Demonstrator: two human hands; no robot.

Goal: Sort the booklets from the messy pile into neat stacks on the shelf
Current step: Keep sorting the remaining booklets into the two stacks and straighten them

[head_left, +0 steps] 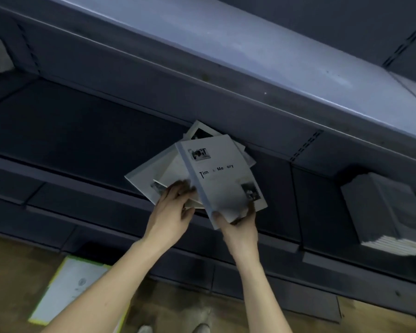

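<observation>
The messy pile of pale grey paperback booklets point(173, 174) lies fanned on the dark blue-grey metal shelf point(82, 131) near mid-frame, corners splayed every way. The top booklet with a printed title and small black-and-white photos point(222, 179) sits at the pile's three o'clock side, tilted, its lower edge overhanging the shelf lip. The step in hand looks like picking one booklet off the heap. The right hand point(238, 223) pinches its six o'clock corner, thumb on the cover and fingers curled beneath. The left hand point(175, 207), at nine o'clock of it, rests fairly straight fingers point(180, 188) on the lower booklets, seemingly steadying them. Next, I judge, comes lifting it clear towards the neat stack of pale booklets point(389, 212) at three o'clock.
</observation>
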